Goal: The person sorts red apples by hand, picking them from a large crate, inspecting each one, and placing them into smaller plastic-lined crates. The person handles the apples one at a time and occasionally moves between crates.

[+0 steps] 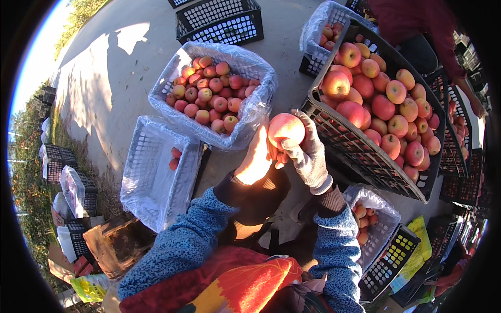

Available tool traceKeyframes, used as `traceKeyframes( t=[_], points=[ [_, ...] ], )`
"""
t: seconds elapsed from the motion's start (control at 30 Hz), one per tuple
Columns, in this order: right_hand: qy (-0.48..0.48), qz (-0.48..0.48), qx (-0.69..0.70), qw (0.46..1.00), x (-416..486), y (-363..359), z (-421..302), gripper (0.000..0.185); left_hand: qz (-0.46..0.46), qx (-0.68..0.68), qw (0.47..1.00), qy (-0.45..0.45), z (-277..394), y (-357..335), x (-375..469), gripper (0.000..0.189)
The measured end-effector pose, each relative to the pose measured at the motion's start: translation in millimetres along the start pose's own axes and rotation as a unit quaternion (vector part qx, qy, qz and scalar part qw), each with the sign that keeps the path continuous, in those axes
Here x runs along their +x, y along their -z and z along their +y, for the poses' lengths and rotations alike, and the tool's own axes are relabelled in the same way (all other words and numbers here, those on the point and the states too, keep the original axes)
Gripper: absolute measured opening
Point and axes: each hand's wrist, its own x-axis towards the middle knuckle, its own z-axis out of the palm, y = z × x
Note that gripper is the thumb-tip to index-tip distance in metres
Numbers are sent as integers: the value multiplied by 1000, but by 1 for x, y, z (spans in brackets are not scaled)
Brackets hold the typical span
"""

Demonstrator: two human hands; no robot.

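Note:
My right hand (309, 156), in a pale knitted glove, grips a red and yellow apple (286, 130) from the right, thumb across its lower front. My left hand (256, 156), ungloved and brightly sunlit, is at the apple's left side; its fingers are partly hidden, so its hold is unclear. Beyond the left hand lies a plastic-lined crate (156, 99) of apples. Left of that hand, another lined crate (150, 176) holds a few apples against its right wall. A large black crate (364, 150), tilted and heaped with apples, stands right of my right hand.
A black crate (219, 29) stands at the top. Lined crates with apples sit at the upper right (309, 35) and lower right (385, 238). A wooden box (105, 250) lies lower left. A person in dark red (415, 19) is among crates at the upper right.

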Motion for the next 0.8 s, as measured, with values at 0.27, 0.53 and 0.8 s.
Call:
traceKeyframes(
  t=[0.27,0.53,0.8],
  points=[
    [55,32,-234,970,2,0,19,64,-9,-5,1000,26,7,-15,-2,55],
    [45,-21,-263,963,9,-13,26,58,-15,-88,996,20,6,25,-4,41],
    [-93,-96,-77,988,-6,-38,25,33,43,-99,991,-79,54,110,-94,64]
  ],
)
